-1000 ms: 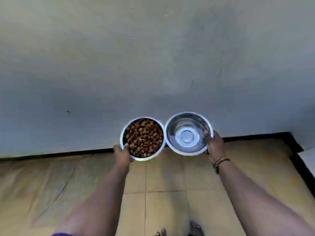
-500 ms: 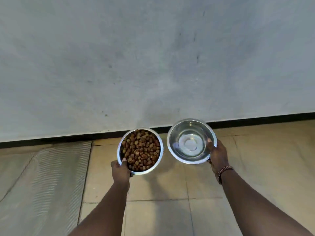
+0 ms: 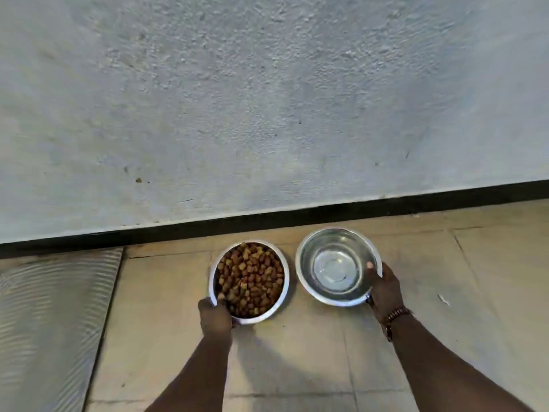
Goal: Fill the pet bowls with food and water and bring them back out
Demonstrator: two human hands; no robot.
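Note:
Two steel pet bowls are low over the tan tiled floor near the wall. The left bowl's rim point(image 3: 283, 272) encloses a heap of brown kibble point(image 3: 249, 278). My left hand point(image 3: 215, 318) grips its near-left rim, thumb over the edge. The right bowl point(image 3: 309, 263) holds clear water point(image 3: 334, 270). My right hand point(image 3: 384, 288) holds its right rim, thumb inside. A beaded bracelet is on that wrist. I cannot tell whether the bowls touch the floor.
A rough grey wall point(image 3: 267, 99) rises just behind the bowls, with a black skirting strip point(image 3: 326, 214) at its foot. A ribbed grey mat or ramp point(image 3: 50, 316) lies to the left. A small white scrap point(image 3: 444, 299) sits on the tiles at right.
Both bowls have come down from in front of the wall to just above the floor tiles, and the view has tilted down closer to them. My grips on both rims are the same.

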